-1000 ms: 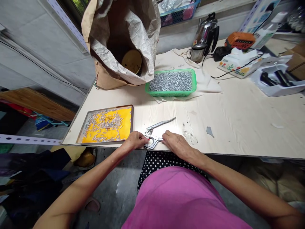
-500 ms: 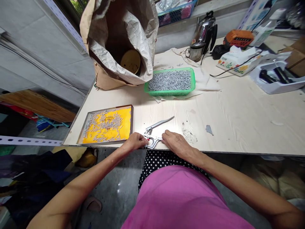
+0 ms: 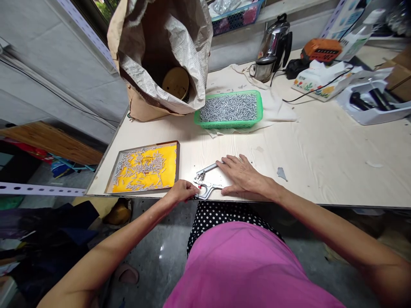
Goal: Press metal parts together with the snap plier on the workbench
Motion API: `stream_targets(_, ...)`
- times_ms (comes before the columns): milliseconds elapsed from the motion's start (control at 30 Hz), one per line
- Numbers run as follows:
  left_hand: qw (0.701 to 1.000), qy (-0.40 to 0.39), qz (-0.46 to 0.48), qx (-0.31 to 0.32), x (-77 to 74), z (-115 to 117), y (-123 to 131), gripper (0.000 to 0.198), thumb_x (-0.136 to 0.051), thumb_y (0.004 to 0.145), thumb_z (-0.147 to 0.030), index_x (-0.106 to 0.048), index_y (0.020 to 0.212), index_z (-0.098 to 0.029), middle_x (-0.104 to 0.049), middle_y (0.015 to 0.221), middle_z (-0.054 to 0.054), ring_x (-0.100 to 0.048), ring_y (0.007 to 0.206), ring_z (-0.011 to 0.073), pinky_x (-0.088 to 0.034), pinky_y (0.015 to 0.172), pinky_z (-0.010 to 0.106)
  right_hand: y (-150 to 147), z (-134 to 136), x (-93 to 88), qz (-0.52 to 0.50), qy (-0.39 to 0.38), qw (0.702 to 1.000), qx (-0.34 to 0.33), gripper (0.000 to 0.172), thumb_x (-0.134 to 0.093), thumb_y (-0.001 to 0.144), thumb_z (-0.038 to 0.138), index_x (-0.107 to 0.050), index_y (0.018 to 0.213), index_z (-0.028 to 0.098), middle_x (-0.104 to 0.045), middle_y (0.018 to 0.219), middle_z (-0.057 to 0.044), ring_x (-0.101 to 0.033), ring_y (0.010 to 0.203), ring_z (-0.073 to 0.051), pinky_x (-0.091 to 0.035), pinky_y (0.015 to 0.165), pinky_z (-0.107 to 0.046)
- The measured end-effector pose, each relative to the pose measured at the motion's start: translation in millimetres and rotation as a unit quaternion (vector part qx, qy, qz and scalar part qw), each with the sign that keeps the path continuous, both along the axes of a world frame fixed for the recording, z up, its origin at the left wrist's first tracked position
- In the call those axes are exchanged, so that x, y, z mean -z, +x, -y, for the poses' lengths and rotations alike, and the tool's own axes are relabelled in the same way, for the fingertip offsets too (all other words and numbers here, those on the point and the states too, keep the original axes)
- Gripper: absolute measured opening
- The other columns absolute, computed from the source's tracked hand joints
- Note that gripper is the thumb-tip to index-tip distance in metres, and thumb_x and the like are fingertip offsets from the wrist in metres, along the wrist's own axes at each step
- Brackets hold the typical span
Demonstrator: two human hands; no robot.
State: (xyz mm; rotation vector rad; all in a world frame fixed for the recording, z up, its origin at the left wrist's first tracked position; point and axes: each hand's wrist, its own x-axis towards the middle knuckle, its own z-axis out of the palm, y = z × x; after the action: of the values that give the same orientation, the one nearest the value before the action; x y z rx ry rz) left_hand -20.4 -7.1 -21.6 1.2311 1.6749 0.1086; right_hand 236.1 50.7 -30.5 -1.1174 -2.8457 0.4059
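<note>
A silver spring-loaded hand tool with two handles lies at the table's front edge, its handles spread apart to the right. My left hand is closed in a pinch at the tool's left end, beside a small red spot. Whatever sits between those fingertips is hidden. My right hand is open above the table, its fingers stretched over the tip of the upper handle and its thumb near the end of the lower one. Left of the tool is a shallow tray with a yellow bottom, scattered with small silver pins.
Behind the tool stands a green basket full of similar silver pins. A large paper sack with a white liner leans open at the back left. A kettle, a metal cup and a tissue box stand toward the back right.
My right hand has shifted up and opened from the lower handle's end, its fingers now spread over the upper handle. My left hand has stayed at the tool.
</note>
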Motion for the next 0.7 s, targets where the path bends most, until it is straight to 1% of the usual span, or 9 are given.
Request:
stream_targets(100, 1.000, -0.001, -0.001, -0.004, 0.7, 0, 0, 0.043, -0.069, 0.063, -0.057, -0.059, 0.060, -0.015, -0.048, 0.050, -0.004, -0.041, 0.045, 0.0092, -0.034, 0.044, 0.023, -3, 6, -4.6, -0.003, 0.006, 1.000, 0.011, 0.082, -0.067, 0.078, 0.056, -0.039, 0.143, 0.013, -0.053, 0.134, -0.020, -0.046, 0.120, -0.036, -0.030, 0.101, -0.054)
stream_targets(300, 1.000, 0.004, -0.005, -0.005, -3.1, 2, 1, 0.041, -0.065, 0.070, -0.055, -0.059, 0.061, -0.015, -0.049, 0.052, -0.004, -0.042, 0.045, 0.0094, -0.037, 0.045, 0.023, -6, 18, -9.0, -0.008, 0.015, 0.999, 0.029, 0.066, -0.067, 0.084, 0.043, -0.044, 0.139, 0.014, -0.062, 0.119, -0.016, -0.052, 0.108, -0.032, -0.031, 0.094, -0.047)
stream_targets(367, 0.998, 0.030, -0.049, 0.019, -6.5, 6, 3, 0.039, -0.062, 0.077, -0.050, -0.060, 0.063, -0.015, -0.051, 0.053, -0.003, -0.046, 0.048, 0.0110, -0.038, 0.048, 0.023, -7, 21, -7.5, -0.004, 0.021, 0.999, 0.031, 0.061, -0.066, 0.085, 0.038, -0.045, 0.137, 0.015, -0.064, 0.115, -0.014, -0.053, 0.106, -0.030, -0.031, 0.092, -0.045)
stream_targets(400, 0.993, 0.068, -0.085, 0.036, -8.6, 9, 4, 0.037, -0.059, 0.081, -0.047, -0.061, 0.064, -0.014, -0.054, 0.056, -0.001, -0.050, 0.052, 0.0123, -0.040, 0.052, 0.024, -7, 22, -6.2, -0.005, 0.024, 0.999, 0.030, 0.059, -0.066, 0.086, 0.036, -0.045, 0.137, 0.015, -0.064, 0.114, -0.013, -0.053, 0.105, -0.030, -0.031, 0.091, -0.044)
stream_targets(433, 0.983, 0.121, -0.124, 0.055, -10.7, 12, 7, 0.034, -0.056, 0.085, -0.043, -0.063, 0.068, -0.014, -0.057, 0.061, 0.001, -0.053, 0.058, 0.0137, -0.043, 0.057, 0.025, -8, 23, -4.6, -0.008, 0.027, 0.999, 0.027, 0.058, -0.065, 0.086, 0.034, -0.045, 0.137, 0.015, -0.065, 0.112, -0.012, -0.054, 0.104, -0.029, -0.030, 0.091, -0.044)
stream_targets(500, 0.948, 0.244, -0.179, 0.099, -14.1, 17, 14, 0.028, -0.053, 0.090, -0.035, -0.067, 0.078, -0.015, -0.062, 0.077, 0.005, -0.059, 0.074, 0.0172, -0.047, 0.069, 0.028, -8, 26, -1.0, -0.019, 0.034, 0.999, 0.024, 0.058, -0.065, 0.086, 0.031, -0.044, 0.138, 0.015, -0.066, 0.111, -0.012, -0.054, 0.103, -0.028, -0.030, 0.090, -0.043)
stream_targets(567, 0.910, 0.333, -0.189, 0.159, -14.7, 18, 25, 0.020, -0.057, 0.091, -0.032, -0.068, 0.093, -0.016, -0.063, 0.095, 0.008, -0.059, 0.091, 0.0214, -0.049, 0.081, 0.034, -9, 28, 2.5, -0.031, 0.041, 0.998, 0.027, 0.059, -0.065, 0.086, 0.030, -0.042, 0.139, 0.015, -0.066, 0.112, -0.012, -0.054, 0.104, -0.028, -0.030, 0.091, -0.043)
stream_targets(600, 0.895, 0.357, -0.182, 0.196, -13.7, 16, 31, 0.021, -0.060, 0.089, -0.031, -0.067, 0.102, -0.016, -0.063, 0.104, 0.009, -0.058, 0.099, 0.0237, -0.050, 0.086, 0.037, -9, 28, 4.1, -0.035, 0.043, 0.998, 0.030, 0.060, -0.066, 0.086, 0.029, -0.042, 0.139, 0.015, -0.066, 0.114, -0.012, -0.055, 0.105, -0.029, -0.030, 0.091, -0.044)
stream_targets(700, 0.859, 0.385, -0.152, 0.302, -6.5, 2, 47, 0.045, -0.070, 0.082, -0.025, -0.055, 0.124, -0.016, -0.054, 0.133, 0.013, -0.048, 0.123, 0.0290, -0.045, 0.101, 0.045, -7, 30, 7.7, -0.049, 0.041, 0.997, 0.038, 0.065, -0.065, 0.086, 0.029, -0.037, 0.142, 0.013, -0.064, 0.119, -0.014, -0.054, 0.108, -0.029, -0.031, 0.093, -0.045)
